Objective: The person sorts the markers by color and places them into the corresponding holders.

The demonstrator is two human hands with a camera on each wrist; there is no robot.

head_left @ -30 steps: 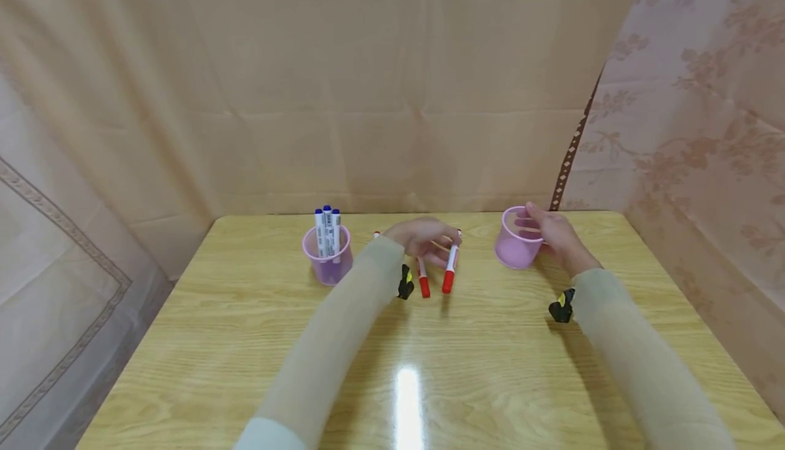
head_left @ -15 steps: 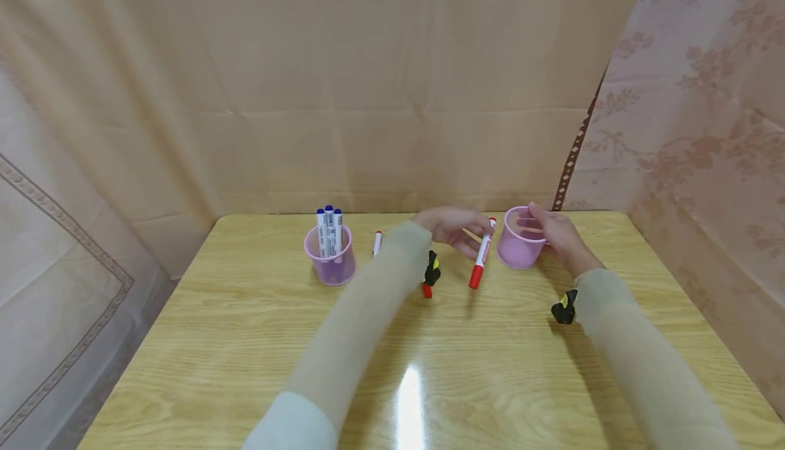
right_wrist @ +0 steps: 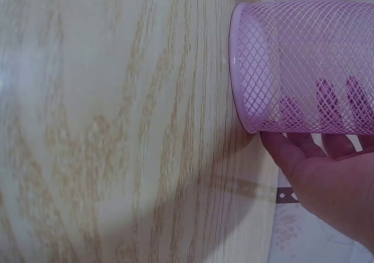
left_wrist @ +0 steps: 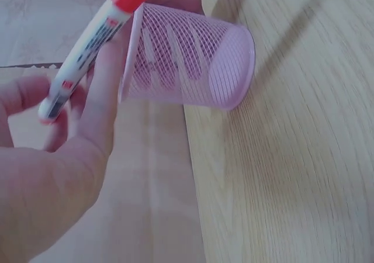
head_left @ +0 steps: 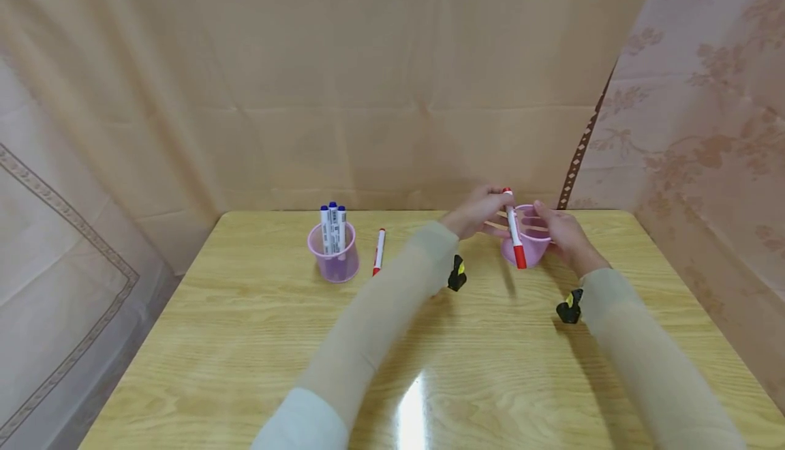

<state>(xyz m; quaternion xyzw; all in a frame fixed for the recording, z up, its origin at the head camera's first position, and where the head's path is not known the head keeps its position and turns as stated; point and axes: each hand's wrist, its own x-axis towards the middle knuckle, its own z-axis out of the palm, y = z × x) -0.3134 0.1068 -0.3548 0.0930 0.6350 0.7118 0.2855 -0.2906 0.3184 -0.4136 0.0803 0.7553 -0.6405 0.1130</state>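
Note:
My left hand [head_left: 478, 215] pinches a red-capped white marker [head_left: 514, 228] near its upper end. The marker is tilted in front of a pink mesh pen cup [head_left: 537, 249], red cap downward. In the left wrist view the marker [left_wrist: 85, 58] is off the table, beside the cup's rim. My right hand [head_left: 570, 238] holds this cup from the right, thumb at the rim. In the right wrist view several fingers of the right hand [right_wrist: 333, 175] show behind the mesh [right_wrist: 315, 47]. The cup's base stands on the table.
Another pink mesh cup [head_left: 339, 270] stands at the left with three blue-capped markers [head_left: 334, 232] upright in it. A red-capped marker [head_left: 379, 251] lies on the wooden table [head_left: 245, 341], beside my left sleeve. Beige curtain [head_left: 380, 95] hangs behind the table's back edge.
My left hand has carried the marker rightward and up, from mid-table to the right cup. Its sleeve now hides a red marker seen lying there before. My right hand stays on the cup.

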